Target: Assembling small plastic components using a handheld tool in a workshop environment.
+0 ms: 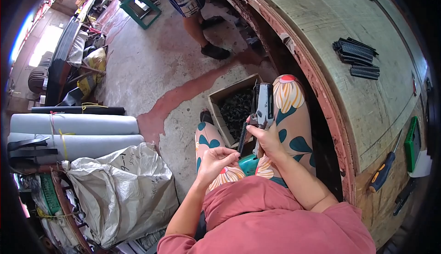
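Observation:
Over my lap, my right hand (268, 141) is closed around a worn grey gun-shaped tool (263, 104), which looks like an air stapler or nailer. Its thumb lies by the upper end of a narrow black ribbed strip (242, 139) beside the tool. My left hand (218, 163) pinches near the lower end of that strip; the fingertips partly hide it. Between my knees stands an open wooden box (216, 111) filled with small curled black pieces (235, 111). Part of a green object (249, 164) shows between my thighs.
A wooden workbench (317, 38) at my right carries stacked black ribbed strips (356, 54), a screwdriver (385, 171) and a green case (412, 137). At left lie grey rolls (73, 124) and a white sack (124, 185). Ahead are a person's legs (195, 33) and a green stool (138, 8).

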`<action>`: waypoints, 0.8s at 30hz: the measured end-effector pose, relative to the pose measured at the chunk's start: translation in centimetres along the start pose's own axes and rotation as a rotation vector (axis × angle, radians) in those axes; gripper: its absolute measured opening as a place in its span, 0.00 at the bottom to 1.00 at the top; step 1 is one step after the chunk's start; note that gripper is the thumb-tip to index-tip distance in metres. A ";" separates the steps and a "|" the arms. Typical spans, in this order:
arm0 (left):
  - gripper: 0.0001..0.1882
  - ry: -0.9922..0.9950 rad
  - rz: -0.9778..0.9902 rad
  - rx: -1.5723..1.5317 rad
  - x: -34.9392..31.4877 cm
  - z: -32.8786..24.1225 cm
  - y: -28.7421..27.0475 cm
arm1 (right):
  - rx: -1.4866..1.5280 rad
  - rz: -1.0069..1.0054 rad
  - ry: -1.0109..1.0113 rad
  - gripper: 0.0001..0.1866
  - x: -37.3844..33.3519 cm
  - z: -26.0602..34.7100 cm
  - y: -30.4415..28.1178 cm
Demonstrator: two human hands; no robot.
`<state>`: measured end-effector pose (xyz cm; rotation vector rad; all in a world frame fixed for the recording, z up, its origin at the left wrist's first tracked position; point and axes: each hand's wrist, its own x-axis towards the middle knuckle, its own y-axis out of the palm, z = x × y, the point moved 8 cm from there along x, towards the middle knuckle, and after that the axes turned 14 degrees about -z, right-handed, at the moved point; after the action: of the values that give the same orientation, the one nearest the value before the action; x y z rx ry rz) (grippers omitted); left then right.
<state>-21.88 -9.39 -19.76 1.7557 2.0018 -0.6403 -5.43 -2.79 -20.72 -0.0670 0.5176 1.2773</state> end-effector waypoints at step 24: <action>0.09 0.121 -0.175 -0.171 3.4 -5.8 -1.1 | -0.014 0.287 -0.267 0.14 -1.5 1.4 2.2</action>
<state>-23.39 -3.38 -16.91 1.5651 2.2392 -0.4087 -7.26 -3.03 -18.31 0.1706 0.2944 1.5428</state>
